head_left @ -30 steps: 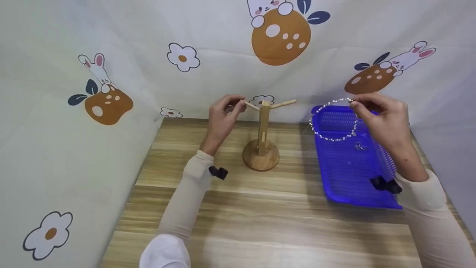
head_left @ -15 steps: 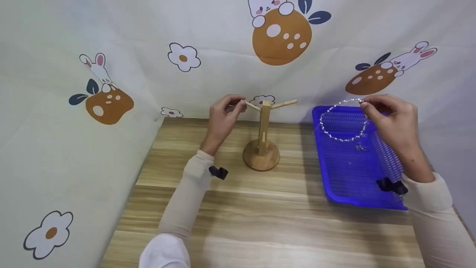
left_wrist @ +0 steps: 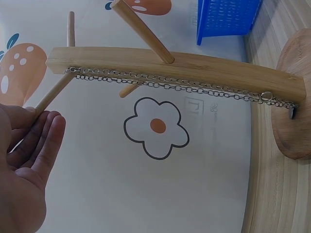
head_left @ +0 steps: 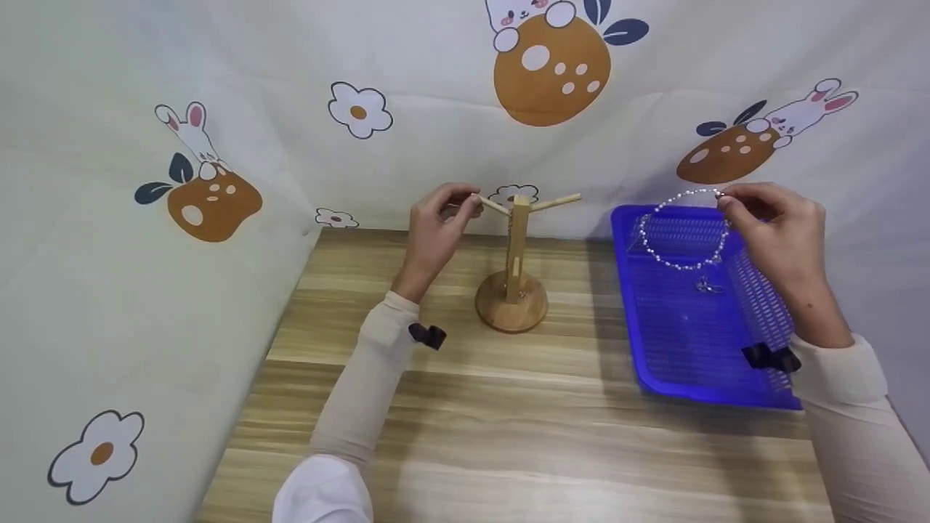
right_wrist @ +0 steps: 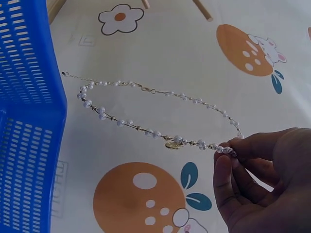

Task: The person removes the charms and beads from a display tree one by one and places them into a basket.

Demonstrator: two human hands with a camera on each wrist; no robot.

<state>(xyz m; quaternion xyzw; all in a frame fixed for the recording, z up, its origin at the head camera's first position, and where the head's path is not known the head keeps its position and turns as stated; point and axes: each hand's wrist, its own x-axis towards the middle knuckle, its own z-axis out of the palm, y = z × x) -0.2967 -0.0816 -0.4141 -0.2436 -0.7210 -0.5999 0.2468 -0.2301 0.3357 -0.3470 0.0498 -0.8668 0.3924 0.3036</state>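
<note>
The bead necklace (right_wrist: 156, 134), likely light, limp and fragile, is pinched at its strand, the advisable hold, by the right hand (head_left: 781, 232) near the basket (head_left: 676, 341), a peg (left_wrist: 54, 93) by the left hand (head_left: 436, 229).

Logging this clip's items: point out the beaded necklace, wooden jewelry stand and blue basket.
Beaded necklace (right_wrist: 178, 140), right wrist view, on a white bead.
Wooden jewelry stand (head_left: 518, 243), head view, on the post.
Blue basket (head_left: 679, 345), head view, on its floor.
</note>
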